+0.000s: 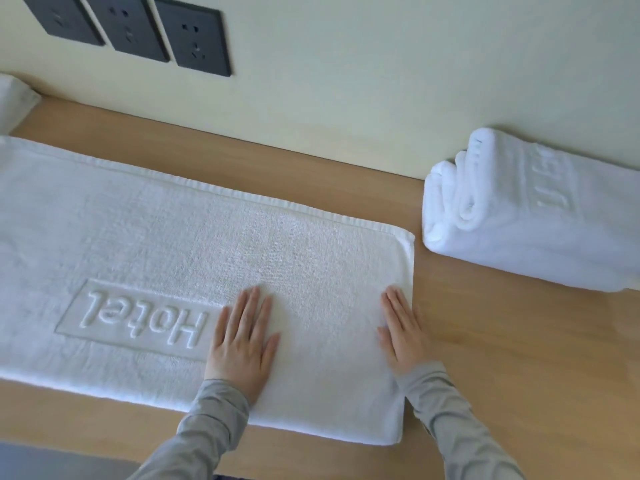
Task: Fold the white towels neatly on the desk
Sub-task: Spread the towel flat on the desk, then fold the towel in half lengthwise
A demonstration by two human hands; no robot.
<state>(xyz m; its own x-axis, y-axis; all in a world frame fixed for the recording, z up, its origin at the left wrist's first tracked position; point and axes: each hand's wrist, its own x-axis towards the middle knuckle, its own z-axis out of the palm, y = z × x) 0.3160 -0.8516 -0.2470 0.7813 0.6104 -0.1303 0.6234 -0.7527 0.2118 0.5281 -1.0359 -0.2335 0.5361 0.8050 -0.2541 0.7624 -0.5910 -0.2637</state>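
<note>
A long white towel (194,258) with raised "Hotel" lettering lies flat along the wooden desk (502,358), doubled lengthwise. My left hand (242,344) presses flat on it, fingers straight, just right of the lettering. My right hand (403,330) lies flat with straight fingers on the towel's right end, at its edge. A folded white towel (533,216) sits at the back right against the wall.
Three dark wall sockets (192,36) are set in the pale wall above the desk. Another bit of white cloth (14,98) shows at the far left edge. Bare desk wood stretches right of my right hand and in front of the folded towel.
</note>
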